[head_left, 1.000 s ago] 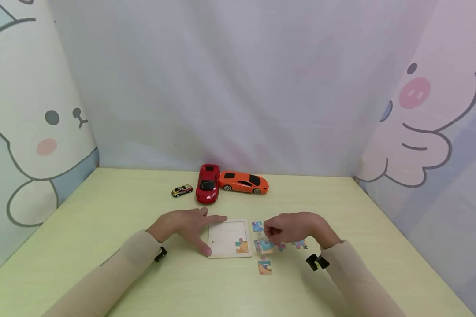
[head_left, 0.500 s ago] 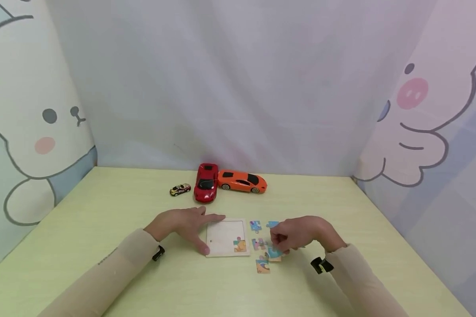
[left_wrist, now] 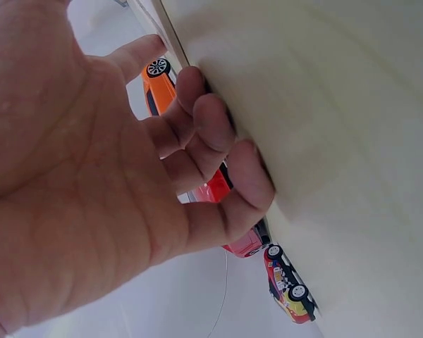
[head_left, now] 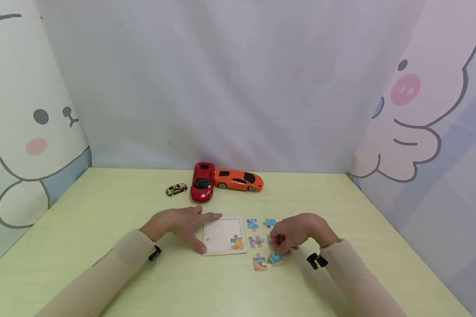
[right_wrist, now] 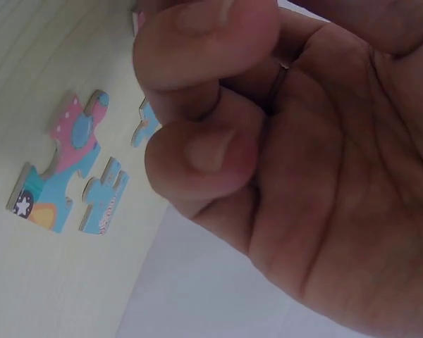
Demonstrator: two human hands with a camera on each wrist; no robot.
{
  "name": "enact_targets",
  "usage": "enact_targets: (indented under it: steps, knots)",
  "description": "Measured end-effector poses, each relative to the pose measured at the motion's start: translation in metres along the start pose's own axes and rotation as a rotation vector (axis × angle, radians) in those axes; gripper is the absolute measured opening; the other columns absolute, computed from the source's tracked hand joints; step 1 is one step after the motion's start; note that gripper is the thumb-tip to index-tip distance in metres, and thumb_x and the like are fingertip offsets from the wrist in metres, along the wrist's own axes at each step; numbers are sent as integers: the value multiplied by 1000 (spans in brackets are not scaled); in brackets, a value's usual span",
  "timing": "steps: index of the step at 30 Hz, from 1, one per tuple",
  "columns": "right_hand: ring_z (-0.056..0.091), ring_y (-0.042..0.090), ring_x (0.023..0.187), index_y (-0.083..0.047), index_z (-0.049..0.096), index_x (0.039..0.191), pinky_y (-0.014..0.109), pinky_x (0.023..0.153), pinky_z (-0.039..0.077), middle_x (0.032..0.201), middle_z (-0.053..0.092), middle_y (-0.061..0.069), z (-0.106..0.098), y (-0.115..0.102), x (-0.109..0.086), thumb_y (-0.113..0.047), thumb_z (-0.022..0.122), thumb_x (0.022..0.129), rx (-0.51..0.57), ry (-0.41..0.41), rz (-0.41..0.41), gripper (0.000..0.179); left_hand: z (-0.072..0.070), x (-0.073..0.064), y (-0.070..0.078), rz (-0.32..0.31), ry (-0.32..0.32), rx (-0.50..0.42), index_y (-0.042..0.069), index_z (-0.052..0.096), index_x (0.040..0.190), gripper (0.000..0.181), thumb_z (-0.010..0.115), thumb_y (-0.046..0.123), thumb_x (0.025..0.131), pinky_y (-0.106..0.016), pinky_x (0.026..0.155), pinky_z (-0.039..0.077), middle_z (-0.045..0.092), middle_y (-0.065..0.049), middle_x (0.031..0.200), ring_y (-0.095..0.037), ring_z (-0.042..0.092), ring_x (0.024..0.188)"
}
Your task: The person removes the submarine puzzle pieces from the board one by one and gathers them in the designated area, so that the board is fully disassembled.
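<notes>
A square wooden puzzle tray (head_left: 218, 235) lies on the table with one orange-and-teal jigsaw piece (head_left: 236, 243) in its lower right corner. My left hand (head_left: 184, 224) rests at its left side, index finger along the top edge, thumb on the lower left corner. To the right of the tray, my right hand (head_left: 294, 232) pinches a blue-and-tan puzzle piece (head_left: 277, 259) low over the table. Other loose pieces lie around it, among them a pink one (head_left: 255, 241) and a blue one (head_left: 252, 224). In the right wrist view the pinching fingertips are out of frame; two pieces (right_wrist: 70, 151) show beside curled fingers.
Beyond the tray stand a red toy car (head_left: 202, 181), an orange toy car (head_left: 239, 180) and a small patterned toy car (head_left: 176, 189). A pale curtain (head_left: 222, 88) hangs behind the table (head_left: 206, 290).
My right hand has drawn the blue-and-tan piece toward me and slightly right, beside the lowest loose piece. My left hand stays at the tray. The head view has shifted slightly.
</notes>
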State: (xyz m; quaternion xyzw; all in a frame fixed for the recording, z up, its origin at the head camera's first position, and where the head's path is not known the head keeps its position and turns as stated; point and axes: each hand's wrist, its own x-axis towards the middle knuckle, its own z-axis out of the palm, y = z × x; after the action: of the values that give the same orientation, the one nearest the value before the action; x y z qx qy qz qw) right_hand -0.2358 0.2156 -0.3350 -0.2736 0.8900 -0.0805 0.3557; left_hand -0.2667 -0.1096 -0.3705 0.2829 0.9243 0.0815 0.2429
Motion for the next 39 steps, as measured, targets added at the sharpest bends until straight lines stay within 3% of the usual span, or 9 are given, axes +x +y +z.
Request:
enact_targets:
  steps: [12, 21, 33, 39]
  knots:
    - [44, 8, 54, -16, 63, 70, 22, 54, 36, 65, 55, -7, -2, 2, 3, -6, 67, 89, -5, -21, 26, 21, -2, 0, 0, -10, 2, -7, 41, 30, 156, 100, 82, 61, 72, -58, 97, 45, 45, -11, 136, -29, 47, 122]
    - [46, 9, 57, -16, 61, 76, 24, 57, 38, 70, 55, -6, -2, 4, 2, -5, 69, 86, 2, -5, 34, 16, -2, 1, -1, -1, -1, -7, 40, 30, 156, 101, 82, 61, 72, -54, 94, 46, 47, -8, 128, -26, 48, 116]
    - [45, 9, 58, -18, 62, 83, 24, 55, 37, 71, 52, -7, -2, 6, 6, -8, 70, 90, 109, -16, -55, 14, -1, -1, 1, -1, -7, -13, 40, 31, 156, 99, 82, 59, 73, -55, 95, 46, 46, -9, 130, -27, 48, 117]
    - [48, 10, 60, -20, 63, 89, 25, 57, 41, 76, 53, -6, -4, 4, 6, -11, 67, 94, 74, 32, -68, 11, -1, 0, 0, 3, -5, -6, 40, 30, 156, 100, 82, 61, 73, -54, 94, 46, 46, -9, 129, -27, 48, 116]
